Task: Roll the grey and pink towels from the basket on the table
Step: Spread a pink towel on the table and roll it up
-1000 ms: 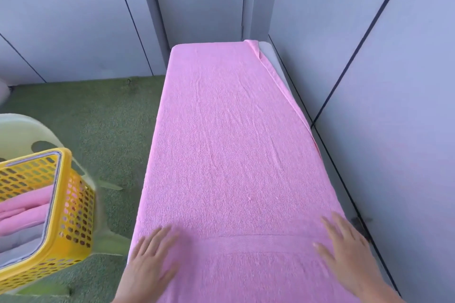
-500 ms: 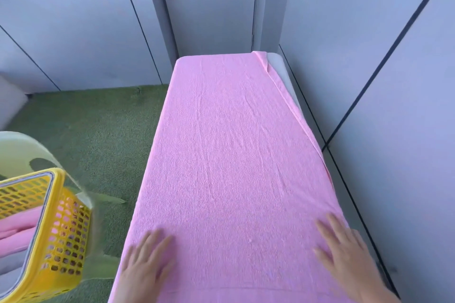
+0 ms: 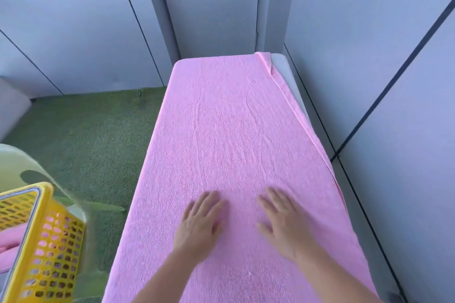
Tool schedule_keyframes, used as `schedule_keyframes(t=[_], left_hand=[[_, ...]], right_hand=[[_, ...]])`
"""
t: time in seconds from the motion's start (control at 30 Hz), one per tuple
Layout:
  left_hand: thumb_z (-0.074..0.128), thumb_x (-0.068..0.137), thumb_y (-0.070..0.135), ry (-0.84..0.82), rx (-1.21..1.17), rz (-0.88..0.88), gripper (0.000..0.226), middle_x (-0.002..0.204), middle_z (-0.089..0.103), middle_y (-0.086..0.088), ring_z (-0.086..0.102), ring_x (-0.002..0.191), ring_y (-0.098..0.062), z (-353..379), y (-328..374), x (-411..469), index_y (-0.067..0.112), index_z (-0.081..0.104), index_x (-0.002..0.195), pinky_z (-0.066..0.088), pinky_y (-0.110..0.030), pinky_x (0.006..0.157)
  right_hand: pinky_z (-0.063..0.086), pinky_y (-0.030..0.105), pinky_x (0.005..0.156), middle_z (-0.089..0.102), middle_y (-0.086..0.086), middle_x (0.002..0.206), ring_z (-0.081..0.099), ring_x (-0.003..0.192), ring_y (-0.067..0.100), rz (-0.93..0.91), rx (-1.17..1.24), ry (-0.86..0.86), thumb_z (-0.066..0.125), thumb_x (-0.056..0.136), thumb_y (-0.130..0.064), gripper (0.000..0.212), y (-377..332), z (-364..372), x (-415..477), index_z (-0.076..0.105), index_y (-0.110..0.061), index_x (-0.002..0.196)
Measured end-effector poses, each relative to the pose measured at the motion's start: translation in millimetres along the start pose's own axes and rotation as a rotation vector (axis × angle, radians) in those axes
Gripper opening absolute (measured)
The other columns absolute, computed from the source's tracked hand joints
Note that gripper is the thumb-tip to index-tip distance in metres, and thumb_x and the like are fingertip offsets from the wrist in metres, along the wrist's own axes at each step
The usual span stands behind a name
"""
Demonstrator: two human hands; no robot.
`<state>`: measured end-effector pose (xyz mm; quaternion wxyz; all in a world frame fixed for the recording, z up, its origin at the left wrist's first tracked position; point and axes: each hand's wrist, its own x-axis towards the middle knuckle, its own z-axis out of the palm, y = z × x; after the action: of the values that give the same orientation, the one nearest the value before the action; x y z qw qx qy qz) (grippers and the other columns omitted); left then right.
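Now the large pink terry-cloth towel [image 3: 234, 142] lies spread flat along the narrow pale grey table [image 3: 285, 74], and its long axis runs straight away from the person toward the far wall. Its surface is soft and looped, with some shallow wrinkles in the far half. Its right long edge lies at a slant, so a thin strip of the table shows at the far right corner. The left hand [image 3: 199, 226] and the right hand [image 3: 283, 224] rest palm down on the near middle of the towel, close beside each other but apart, with fingers straight and slightly spread; they pinch nothing. To the left, the yellow perforated plastic basket [image 3: 56, 248] stands on a pale green plastic chair [image 3: 14, 165] and holds folded pink cloth [image 3: 9, 236]. Under the chair is rough green carpet [image 3: 86, 135].
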<state>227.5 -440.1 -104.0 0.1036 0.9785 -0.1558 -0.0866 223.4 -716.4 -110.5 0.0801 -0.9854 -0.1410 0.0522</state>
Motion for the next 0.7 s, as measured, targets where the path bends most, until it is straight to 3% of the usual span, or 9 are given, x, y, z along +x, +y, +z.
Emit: schedule_keyframes(t=[0.07, 0.13, 0.23, 0.3, 0.37, 0.5, 0.6, 0.7], left_hand=[[0.031, 0.099, 0.056, 0.039, 0.041, -0.059, 0.055, 0.164, 0.016, 0.019, 0.013, 0.153, -0.014, -5, -55, -13, 0.049, 0.026, 0.152, 0.013, -0.045, 0.123], [0.025, 0.094, 0.062, 0.054, 0.068, -0.236, 0.060, 0.163, 0.023, 0.015, 0.019, 0.152, -0.016, -20, -106, -25, 0.045, 0.033, 0.151, 0.020, -0.047, 0.121], [0.015, 0.091, 0.066, 0.089, 0.099, -0.392, 0.071, 0.165, 0.022, 0.010, 0.015, 0.153, -0.015, -45, -132, -10, 0.037, 0.031, 0.154, 0.020, -0.048, 0.122], [0.010, 0.093, 0.066, 0.128, 0.074, -0.318, 0.071, 0.166, 0.016, 0.011, 0.008, 0.153, -0.012, -52, -104, 25, 0.037, 0.025, 0.156, 0.015, -0.044, 0.124], [0.011, 0.096, 0.064, 0.159, -0.013, -0.188, 0.066, 0.166, 0.009, 0.014, 0.001, 0.153, -0.009, -50, -53, 67, 0.039, 0.020, 0.157, 0.009, -0.040, 0.124], [0.007, 0.097, 0.062, 0.168, -0.229, -0.114, 0.062, 0.163, 0.000, 0.025, -0.007, 0.151, 0.000, -21, 41, 116, 0.046, 0.017, 0.156, 0.003, -0.033, 0.123], [0.009, 0.094, 0.064, 0.156, -0.232, -0.147, 0.064, 0.163, 0.006, 0.026, -0.006, 0.150, 0.004, 10, 50, 114, 0.048, 0.023, 0.154, -0.003, -0.027, 0.121], [0.028, 0.096, 0.057, 0.092, -0.147, -0.126, 0.057, 0.163, 0.017, 0.022, 0.008, 0.151, -0.003, 17, 42, 110, 0.047, 0.031, 0.152, 0.002, -0.030, 0.121]], right_hand=[[0.017, 0.044, 0.120, 0.015, 0.000, 0.163, 0.010, 0.151, 0.020, 0.111, -0.025, 0.000, 0.026, 0.094, -0.066, 0.069, 55, -8, -13, 0.032, -0.029, 0.151], [0.021, 0.046, 0.119, 0.018, 0.000, 0.163, 0.014, 0.150, 0.020, 0.271, -0.036, 0.001, 0.013, 0.091, -0.071, 0.076, 103, -21, -25, 0.035, -0.028, 0.150], [0.018, 0.043, 0.119, 0.011, -0.001, 0.164, 0.010, 0.151, 0.020, 0.364, -0.045, -0.005, -0.003, 0.083, -0.076, 0.091, 125, -43, -10, 0.028, -0.026, 0.152], [0.013, 0.039, 0.120, 0.005, -0.001, 0.165, 0.004, 0.151, 0.018, 0.301, -0.017, 0.007, -0.001, 0.085, -0.075, 0.088, 105, -52, 23, 0.019, -0.026, 0.155], [0.011, 0.036, 0.122, 0.002, -0.003, 0.164, 0.001, 0.151, 0.015, 0.174, 0.049, -0.002, 0.015, 0.093, -0.067, 0.075, 71, -55, 62, 0.014, -0.026, 0.156], [0.025, 0.043, 0.118, 0.023, 0.003, 0.161, 0.018, 0.149, 0.020, -0.052, 0.102, -0.044, 0.035, 0.092, -0.053, 0.067, 12, -30, 110, 0.035, -0.018, 0.150], [0.018, 0.039, 0.118, 0.036, 0.002, 0.156, 0.029, 0.146, 0.020, -0.087, -0.025, 0.044, 0.040, 0.092, -0.054, 0.062, 39, -18, 114, 0.044, -0.020, 0.143], [0.016, 0.041, 0.118, 0.029, 0.000, 0.159, 0.020, 0.148, 0.020, 0.052, -0.082, 0.081, 0.025, 0.098, -0.062, 0.067, 113, -26, 99, 0.037, -0.021, 0.149]])
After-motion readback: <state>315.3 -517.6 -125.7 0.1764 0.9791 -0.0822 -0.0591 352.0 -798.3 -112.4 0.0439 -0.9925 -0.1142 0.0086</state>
